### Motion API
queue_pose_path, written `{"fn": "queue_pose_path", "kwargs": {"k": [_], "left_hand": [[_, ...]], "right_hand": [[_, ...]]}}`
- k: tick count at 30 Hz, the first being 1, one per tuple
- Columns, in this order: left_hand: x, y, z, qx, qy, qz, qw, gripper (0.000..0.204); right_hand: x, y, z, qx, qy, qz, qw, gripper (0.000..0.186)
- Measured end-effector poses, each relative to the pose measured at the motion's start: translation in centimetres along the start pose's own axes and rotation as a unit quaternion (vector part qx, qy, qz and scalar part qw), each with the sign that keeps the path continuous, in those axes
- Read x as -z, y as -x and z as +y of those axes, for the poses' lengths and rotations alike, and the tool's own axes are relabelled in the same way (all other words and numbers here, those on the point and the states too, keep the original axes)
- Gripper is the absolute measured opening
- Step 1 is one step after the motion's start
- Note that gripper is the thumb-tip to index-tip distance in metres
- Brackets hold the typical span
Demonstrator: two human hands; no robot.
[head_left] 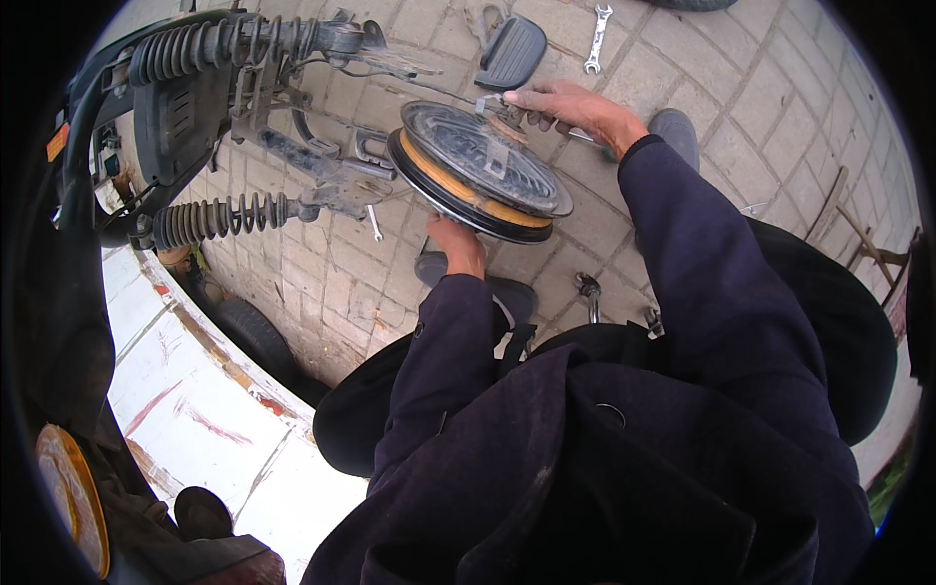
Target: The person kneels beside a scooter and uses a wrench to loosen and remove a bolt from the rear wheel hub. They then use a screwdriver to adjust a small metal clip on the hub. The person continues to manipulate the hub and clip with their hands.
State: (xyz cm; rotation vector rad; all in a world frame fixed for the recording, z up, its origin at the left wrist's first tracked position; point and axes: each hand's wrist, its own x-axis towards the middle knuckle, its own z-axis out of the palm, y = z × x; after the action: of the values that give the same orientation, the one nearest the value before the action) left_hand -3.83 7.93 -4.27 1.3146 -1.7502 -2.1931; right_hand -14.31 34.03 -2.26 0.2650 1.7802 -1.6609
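Observation:
A dusty black wheel point(458, 146) with an orange rim band is held tilted in the middle of the head view, beside the vehicle's rear arms. My left hand point(455, 244) grips its underside at the near edge; the fingertips are hidden beneath it. My right hand point(561, 115) is at the far upper side, fingers curled on the axle end near a small metal bracket point(487, 103). A tool with a green handle is partly hidden under that hand. A small spanner point(374, 222) lies on the paving just left of the wheel.
The vehicle frame with coil springs point(219, 224) fills the left, above a white panel point(166, 351) and a tyre point(252, 336). A black pedal plate point(512, 54) and double-ended spanner point(597, 39) lie beyond the wheel. Metal tools point(591, 297) lie between my knees, wooden sticks point(834, 205) at right.

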Motion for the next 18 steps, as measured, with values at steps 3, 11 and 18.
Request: {"fn": "queue_pose_path", "kwargs": {"k": [3,11,18], "left_hand": [[-0.1,0.1,0.1,0.006,0.011,0.006,1.0,0.018],[-0.1,0.1,0.1,-0.006,-0.006,-0.006,1.0,0.018],[0.1,-0.2,0.0,0.0,0.003,-0.006,1.0,0.02]], "right_hand": [[-1.2,-0.7,0.2,0.111,-0.006,-0.001,0.994,0.055],[-1.7,-1.4,0.9,0.171,0.256,0.084,0.948,0.037],[-2.0,-1.3,1.0,0.185,0.126,0.101,0.969,0.037]]}}
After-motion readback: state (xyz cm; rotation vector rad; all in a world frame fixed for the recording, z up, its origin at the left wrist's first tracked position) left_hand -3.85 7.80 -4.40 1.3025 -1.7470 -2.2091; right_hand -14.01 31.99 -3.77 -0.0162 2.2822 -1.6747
